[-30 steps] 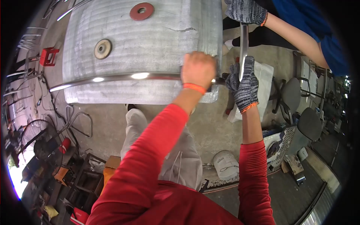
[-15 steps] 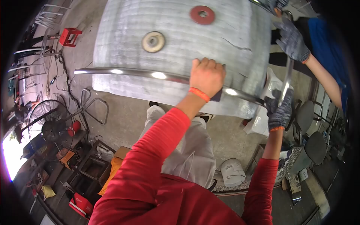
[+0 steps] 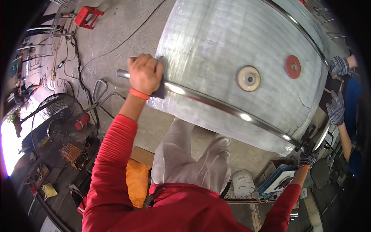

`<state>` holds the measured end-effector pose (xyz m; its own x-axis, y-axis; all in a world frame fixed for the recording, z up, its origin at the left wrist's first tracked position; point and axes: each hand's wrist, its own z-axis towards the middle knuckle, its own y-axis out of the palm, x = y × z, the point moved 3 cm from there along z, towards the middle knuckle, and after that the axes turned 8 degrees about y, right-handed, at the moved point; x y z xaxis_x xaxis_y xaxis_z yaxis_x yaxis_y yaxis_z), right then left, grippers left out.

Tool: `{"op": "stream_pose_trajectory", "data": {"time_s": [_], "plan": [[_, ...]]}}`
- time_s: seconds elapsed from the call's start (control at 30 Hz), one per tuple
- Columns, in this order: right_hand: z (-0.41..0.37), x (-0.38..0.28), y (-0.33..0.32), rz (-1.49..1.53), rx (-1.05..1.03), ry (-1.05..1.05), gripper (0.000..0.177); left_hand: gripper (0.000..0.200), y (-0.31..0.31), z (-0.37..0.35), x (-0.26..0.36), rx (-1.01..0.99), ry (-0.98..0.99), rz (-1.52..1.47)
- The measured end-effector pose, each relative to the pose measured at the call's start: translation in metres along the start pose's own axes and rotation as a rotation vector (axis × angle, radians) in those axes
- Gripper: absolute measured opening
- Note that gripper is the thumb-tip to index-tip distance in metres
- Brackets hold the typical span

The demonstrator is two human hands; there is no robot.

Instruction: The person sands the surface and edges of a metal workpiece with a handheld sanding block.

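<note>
My bare left hand (image 3: 146, 74), with an orange band at the wrist, is closed around a shiny metal tube (image 3: 216, 104) near its left end. Between palm and tube is a folded dark sheet (image 3: 159, 91), perhaps sandpaper, its edge hanging below the hand. In a dark grey glove, my right hand (image 3: 309, 155) grips the tube's frame at the right corner; its fingers are partly hidden. The tube lies across the near part of a plastic-wrapped table (image 3: 216, 46). A cream disc (image 3: 248, 78) and a red disc (image 3: 293, 66) rest on the wrapping.
At the right, a co-worker's gloved hands (image 3: 335, 109) are beside another metal tube (image 3: 299, 29). A large fan (image 3: 60, 129) stands at left, with cables on the floor. A red stool (image 3: 89, 17) is at the upper left, a white bucket (image 3: 243, 182) below the table.
My left hand has slid leftward along the tube with the dark sheet, from its middle to near its left end. My right hand stays at the corner. The view has shifted left.
</note>
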<state>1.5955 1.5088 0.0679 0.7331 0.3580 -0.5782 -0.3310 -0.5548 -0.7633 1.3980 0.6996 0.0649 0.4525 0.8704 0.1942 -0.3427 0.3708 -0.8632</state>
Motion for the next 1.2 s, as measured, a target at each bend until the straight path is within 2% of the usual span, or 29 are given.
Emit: {"op": "stream_pose_trajectory", "data": {"time_s": [0.07,0.1,0.13,0.17,0.2,0.27,0.33,0.47,0.6,0.63,0.7,0.77,0.8,0.83,0.87,0.9,0.97,1.03,1.17,1.2], "plan": [[0.023,0.032,-0.022,-0.384,0.055,-0.156,0.08,0.025,-0.01,-0.011,-0.04,-0.051,-0.032,0.091],[0.035,0.047,-0.03,-0.475,0.02,-0.209,0.083,0.025,-0.014,-0.017,-0.061,-0.05,-0.038,0.087],[0.064,0.084,-0.043,-0.477,-0.109,-0.21,0.086,0.026,-0.016,-0.021,-0.083,-0.089,-0.035,0.101],[0.047,0.063,-0.037,-0.649,-0.007,-0.399,0.082,0.027,-0.019,-0.021,-0.099,-0.13,-0.029,0.113],[0.037,0.045,-0.032,-0.683,0.042,-0.379,0.075,0.029,-0.022,-0.023,-0.109,-0.142,-0.044,0.083],[0.027,0.027,-0.023,-0.526,0.024,-0.273,0.062,0.03,-0.024,-0.016,-0.099,-0.102,-0.002,0.055],[0.014,0.009,-0.011,-0.195,-0.054,-0.148,0.05,0.03,-0.019,-0.015,-0.08,-0.1,-0.013,0.065],[-0.04,-0.057,0.028,0.667,-0.222,0.213,0.032,0.031,0.009,0.004,0.011,-0.078,-0.009,0.082],[-0.063,-0.085,0.039,0.934,-0.272,0.372,0.037,0.029,0.043,0.024,0.125,-0.042,-0.006,0.078],[-0.063,-0.089,0.039,0.925,-0.262,0.367,0.042,0.028,0.056,0.029,0.158,-0.016,-0.004,0.084],[-0.027,-0.037,0.033,0.422,-0.284,-0.175,0.048,0.026,0.077,0.041,0.225,-0.017,-0.011,0.086],[-0.038,-0.054,0.027,0.376,-0.256,-0.143,0.045,0.023,0.095,0.052,0.286,-0.019,-0.033,0.077],[-0.068,-0.09,0.032,0.773,-0.436,0.18,0.045,0.022,0.103,0.057,0.315,-0.02,-0.038,0.072],[-0.053,-0.062,0.03,0.591,-0.459,0.115,0.045,0.02,0.114,0.061,0.344,-0.014,-0.047,0.063],[-0.056,-0.07,0.036,0.882,-0.549,0.317,0.041,0.018,0.121,0.066,0.374,-0.027,-0.052,0.033],[-0.069,-0.081,0.036,0.701,-0.444,0.101,0.048,0.018,0.129,0.071,0.403,-0.029,-0.051,0.025],[-0.071,-0.079,0.026,0.305,-0.327,-0.202,0.062,0.017,0.146,0.08,0.454,-0.029,-0.046,0.012],[-0.066,-0.071,0.03,0.218,-0.239,-0.393,0.057,0.015,0.16,0.086,0.493,-0.034,-0.061,-0.008],[-0.045,-0.04,0.037,0.118,-0.171,-0.593,0.049,0.011,0.181,0.099,0.564,-0.173,-0.061,-0.116],[-0.043,-0.043,0.037,0.097,-0.285,-0.405,0.044,0.011,0.186,0.103,0.58,-0.175,-0.059,-0.102]]}}
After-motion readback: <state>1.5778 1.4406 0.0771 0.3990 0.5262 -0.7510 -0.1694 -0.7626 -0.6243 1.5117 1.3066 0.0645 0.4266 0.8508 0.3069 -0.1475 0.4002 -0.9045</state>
